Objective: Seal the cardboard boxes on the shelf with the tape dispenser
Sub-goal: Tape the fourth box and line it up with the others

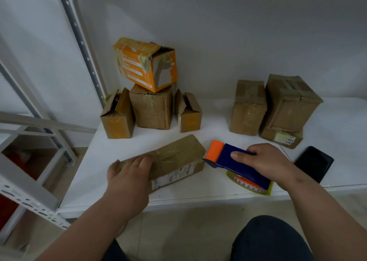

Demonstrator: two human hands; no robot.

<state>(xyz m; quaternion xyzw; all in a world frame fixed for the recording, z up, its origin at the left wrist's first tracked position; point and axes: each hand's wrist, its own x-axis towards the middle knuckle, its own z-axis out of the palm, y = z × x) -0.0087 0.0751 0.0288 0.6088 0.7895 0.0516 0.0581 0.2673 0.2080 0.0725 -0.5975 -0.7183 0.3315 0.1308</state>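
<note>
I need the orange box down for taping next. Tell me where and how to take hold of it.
Grip the orange box across its two long printed sides, coming from the front and above. It sits tilted on the brown box beneath, so lift straight up. Avoid the right end, where the flap looks loose and torn. I would use both hands, since it is probably unsteady.

A plain white wall [218,32] stood behind the white shelf [198,139]. A grey perforated steel upright [79,36] rose at its left, with more racking [25,191] beside it. Beige floor tiles [188,231] lay below in dim, even light.
</note>
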